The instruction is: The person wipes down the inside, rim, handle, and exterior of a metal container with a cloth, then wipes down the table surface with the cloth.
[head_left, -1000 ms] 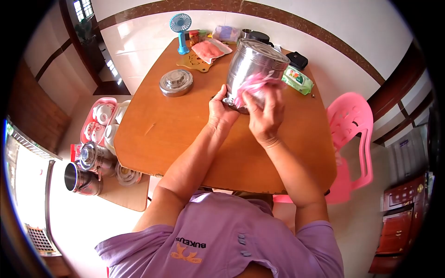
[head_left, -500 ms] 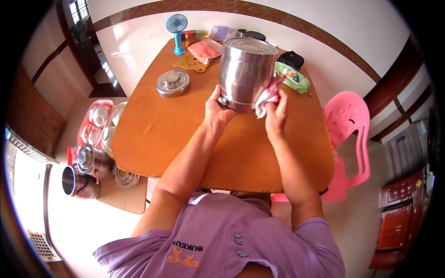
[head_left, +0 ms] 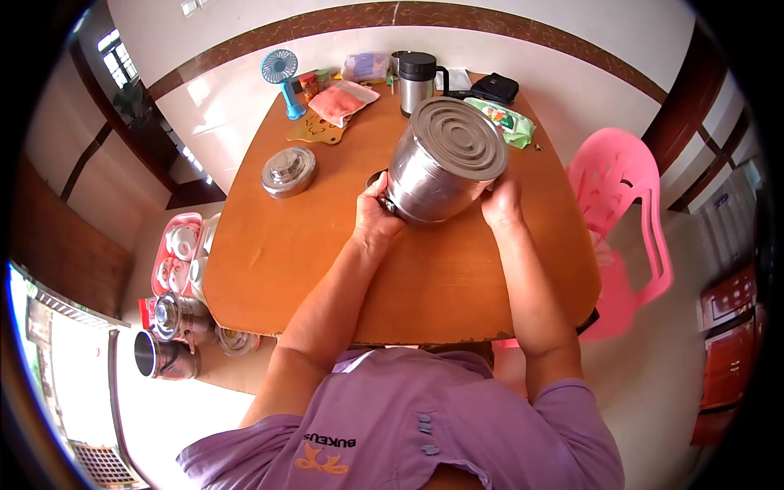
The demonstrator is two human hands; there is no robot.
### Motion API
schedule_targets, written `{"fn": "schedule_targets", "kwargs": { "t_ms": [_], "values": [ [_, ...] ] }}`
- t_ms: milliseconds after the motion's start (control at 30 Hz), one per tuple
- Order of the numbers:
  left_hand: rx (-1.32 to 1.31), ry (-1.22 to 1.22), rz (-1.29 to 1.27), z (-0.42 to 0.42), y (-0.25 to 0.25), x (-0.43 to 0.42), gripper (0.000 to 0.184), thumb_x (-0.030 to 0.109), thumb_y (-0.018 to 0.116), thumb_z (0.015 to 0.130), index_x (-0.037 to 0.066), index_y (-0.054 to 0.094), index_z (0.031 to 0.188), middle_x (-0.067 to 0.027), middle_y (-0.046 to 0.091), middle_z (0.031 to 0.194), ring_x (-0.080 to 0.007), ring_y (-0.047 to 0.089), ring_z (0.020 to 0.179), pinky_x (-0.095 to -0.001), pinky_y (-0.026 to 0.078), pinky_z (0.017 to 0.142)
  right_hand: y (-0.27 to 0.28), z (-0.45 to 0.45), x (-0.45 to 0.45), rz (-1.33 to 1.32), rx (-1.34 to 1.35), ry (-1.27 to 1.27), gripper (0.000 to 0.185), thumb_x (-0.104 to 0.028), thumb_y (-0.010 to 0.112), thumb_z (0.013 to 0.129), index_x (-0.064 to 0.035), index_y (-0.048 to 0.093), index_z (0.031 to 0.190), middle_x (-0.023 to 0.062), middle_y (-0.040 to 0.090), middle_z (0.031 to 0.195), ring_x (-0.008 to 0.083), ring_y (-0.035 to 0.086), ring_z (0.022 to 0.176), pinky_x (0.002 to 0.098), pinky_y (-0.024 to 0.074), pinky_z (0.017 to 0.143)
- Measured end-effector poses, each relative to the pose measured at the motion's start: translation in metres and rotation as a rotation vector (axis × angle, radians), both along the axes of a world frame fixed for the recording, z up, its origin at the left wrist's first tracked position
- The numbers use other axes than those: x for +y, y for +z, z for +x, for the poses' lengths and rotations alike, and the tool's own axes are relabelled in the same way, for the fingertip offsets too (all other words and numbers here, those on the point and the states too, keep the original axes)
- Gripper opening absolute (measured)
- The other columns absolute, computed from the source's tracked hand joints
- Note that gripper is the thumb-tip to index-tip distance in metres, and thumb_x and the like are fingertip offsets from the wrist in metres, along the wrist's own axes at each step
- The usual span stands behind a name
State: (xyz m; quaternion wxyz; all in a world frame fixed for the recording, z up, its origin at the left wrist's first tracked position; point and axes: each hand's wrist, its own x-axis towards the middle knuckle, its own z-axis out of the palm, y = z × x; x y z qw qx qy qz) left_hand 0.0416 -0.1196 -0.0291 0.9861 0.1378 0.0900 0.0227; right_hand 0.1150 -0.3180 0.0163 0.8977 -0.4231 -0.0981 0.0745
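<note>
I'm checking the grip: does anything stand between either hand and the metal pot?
Nothing visible stands between the left hand and the metal pot; it grips the lower left side. The right hand is at the opposite side, but partly hidden behind the pot, so I can't rule out something there.

Right hand [head_left: 501, 201]: fingers mostly hidden behind steel pot [head_left: 445, 167]; cannot tell what they grip. Pot's far end unseen. Purple shirt [head_left: 384, 425] cut off at bottom edge. Print on green packet [head_left: 516, 129] too small to read.
</note>
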Motion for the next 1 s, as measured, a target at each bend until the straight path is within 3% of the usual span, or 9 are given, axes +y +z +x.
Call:
{"fn": "schedule_targets", "kwargs": {
  "t_ms": [133,233,400,533,633,733,833,867,1000],
  "values": [
    [-0.019,0.061,0.031,0.004,-0.009,0.01,0.032,0.023,0.059,0.094,0.001,0.065,0.117,-0.0141,0.067,0.124,-0.0355,0.058,0.121,-0.0568,0.036,0.112,-0.009,0.003,0.0,-0.03,-0.033,0.09,0.024,-0.014,0.04,0.102,-0.012,0.055,0.084,-0.0045,0.046,0.068,0.0064,0.042,0.063,0.0252,0.0373,0.063],
    [-0.039,0.083,0.041,0.009,-0.014,0.022,0.03,0.021,0.06,0.094,0.001,0.066,0.115,-0.0133,0.069,0.121,-0.0339,0.06,0.119,-0.0548,0.039,0.11,-0.016,0.011,0.004,-0.04,-0.064,0.121,0.024,-0.014,0.04,0.102,-0.0094,0.056,0.085,-0.0034,0.047,0.066,0.0068,0.042,0.06,0.0257,0.0373,0.061],
    [-0.078,0.107,0.073,0.013,-0.016,0.043,0.027,0.018,0.061,0.093,0.002,0.067,0.114,-0.0128,0.069,0.119,-0.0331,0.062,0.115,-0.0528,0.043,0.108,-0.012,0.01,0.003,0.005,-0.158,0.118,0.021,-0.011,0.046,0.101,-0.0003,0.065,0.105,-0.0028,0.053,0.069,0.0052,0.04,0.054,0.0208,0.0323,0.054],
    [-0.035,0.127,0.055,0.024,-0.03,0.052,0.034,0.025,0.05,0.1,0.006,0.063,0.124,-0.0111,0.065,0.131,-0.0356,0.056,0.125,-0.0582,0.037,0.111,-0.001,0.003,0.0,0.01,-0.215,0.099,0.028,-0.004,0.049,0.098,0.0043,0.061,0.121,-0.0013,0.058,0.076,0.0034,0.039,0.052,0.0175,0.0311,0.051],
    [0.006,0.106,0.052,0.021,-0.022,0.045,0.034,0.026,0.05,0.1,0.006,0.063,0.125,-0.0115,0.064,0.131,-0.0357,0.056,0.125,-0.0585,0.036,0.112,0.009,-0.002,-0.004,0.093,-0.207,0.053,0.029,-0.004,0.048,0.098,0.0031,0.06,0.123,-0.0011,0.057,0.079,0.0034,0.039,0.054,0.0192,0.0306,0.05],
    [0.06,0.118,0.085,0.012,-0.004,0.032,0.034,0.026,0.05,0.1,0.006,0.063,0.125,-0.0115,0.064,0.131,-0.0356,0.056,0.126,-0.0585,0.036,0.112,0.033,-0.013,-0.016,0.168,-0.317,0.012,0.027,-0.002,0.05,0.097,0.0016,0.065,0.119,0.0013,0.063,0.089,0.0052,0.05,0.063,0.0199,0.0387,0.055],
    [0.052,0.12,0.089,0.011,-0.004,0.03,0.034,0.025,0.052,0.099,0.006,0.062,0.125,-0.0114,0.064,0.131,-0.0355,0.056,0.126,-0.0588,0.036,0.112,0.04,-0.015,-0.019,-0.342,-0.726,-0.231,0.017,0.0,0.059,0.092,0.0034,0.07,0.104,0.0044,0.071,0.11,0.0114,0.062,0.09,0.0246,0.0505,0.074],
    [0.051,0.122,0.089,0.011,-0.005,0.031,0.034,0.025,0.052,0.099,0.006,0.062,0.125,-0.0115,0.065,0.131,-0.0353,0.056,0.126,-0.0583,0.036,0.112,0.043,-0.018,-0.019,-0.549,-0.84,-0.323,0.014,0.0,0.062,0.089,0.0023,0.072,0.099,0.0052,0.071,0.109,0.0192,0.065,0.102,0.0302,0.0509,0.088],
    [0.007,0.138,0.101,0.015,-0.015,0.034,0.035,0.026,0.054,0.097,0.006,0.062,0.126,-0.012,0.065,0.13,-0.0346,0.057,0.124,-0.0555,0.038,0.111,0.056,-0.029,-0.018,-0.718,-1.268,-0.546,0.018,0.001,0.063,0.079,-0.0006,0.072,0.094,0.0093,0.07,0.102,0.0288,0.064,0.102,0.0388,0.051,0.091]
  ]
}}
